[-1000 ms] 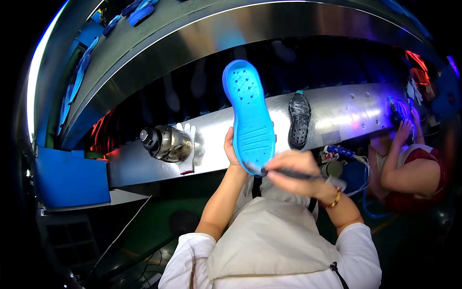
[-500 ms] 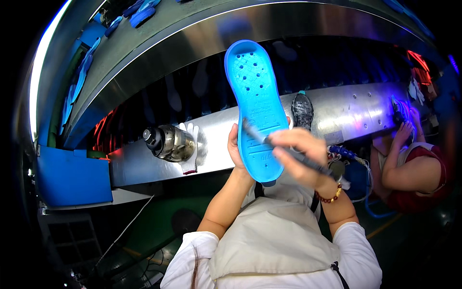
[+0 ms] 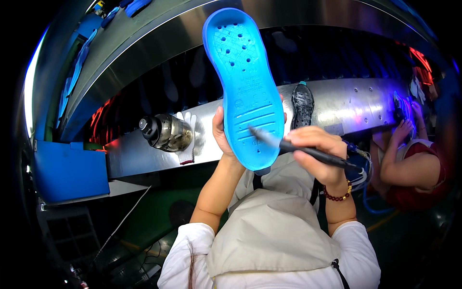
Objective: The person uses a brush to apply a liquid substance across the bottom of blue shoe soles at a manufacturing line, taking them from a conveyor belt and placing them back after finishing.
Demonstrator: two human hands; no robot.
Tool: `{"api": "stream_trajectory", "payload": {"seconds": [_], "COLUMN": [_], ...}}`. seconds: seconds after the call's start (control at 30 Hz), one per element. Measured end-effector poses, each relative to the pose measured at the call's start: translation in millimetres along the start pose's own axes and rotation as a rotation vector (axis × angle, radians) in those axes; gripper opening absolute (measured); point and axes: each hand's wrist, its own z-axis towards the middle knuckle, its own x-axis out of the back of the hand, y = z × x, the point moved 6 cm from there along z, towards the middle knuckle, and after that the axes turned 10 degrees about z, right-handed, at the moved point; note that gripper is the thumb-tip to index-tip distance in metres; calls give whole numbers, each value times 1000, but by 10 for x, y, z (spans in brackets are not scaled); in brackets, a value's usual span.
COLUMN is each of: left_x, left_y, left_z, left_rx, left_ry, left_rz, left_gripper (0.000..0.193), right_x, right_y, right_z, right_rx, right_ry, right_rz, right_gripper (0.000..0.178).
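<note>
Head view: a bright blue, shallow-rimmed, sole-shaped piece with small round holes and cross ridges is held up above the shiny metal ledge, its upper end passing in front of the dark gap behind. Left hand is partly closed on the blue piece, thumb along its left edge and fingertips just showing at the right; palm and most fingers are hidden behind it. Right hand is curled around a slim black pen-like tool; its pale tip is blurred over the lower ridges, contact cannot be told. A black perforated sole lies on the ledge, its lower end cut off by the right hand. At left, a dark-capped clear bottle partly covers a white knit glove. Far right, a co-worker's hands hold something too indistinct to identify.
</note>
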Motion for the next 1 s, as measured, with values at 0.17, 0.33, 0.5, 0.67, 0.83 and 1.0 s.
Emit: {"api": "stream_trajectory", "payload": {"seconds": [0.17,0.33,0.5,0.67,0.83,1.0], "left_x": [157,122,119,67,34,30], "left_y": [158,257,378,386,413,403], "left_z": [-22,21,46,80,73,72], "left_rx": [-23,-45,-73,-82,-68,-29], "left_ry": [138,230,195,156,183,215], "left_rz": [273,426,508,532,530,311], "left_gripper": [81,80,78,78,78,49], "right_x": [-250,-26,-249,-92,-125,-166], "right_y": [-8,295,27,155,33,-36], "right_z": [-66,-126,-86,-31,61,175], "right_rx": [56,-160,-6,-58,-136,52], "right_ry": [-336,-41,-221,-75,-205,-425], "right_rz": [-50,300,164,225,422,54], "right_gripper": [20,21,21,18,19,19]}}
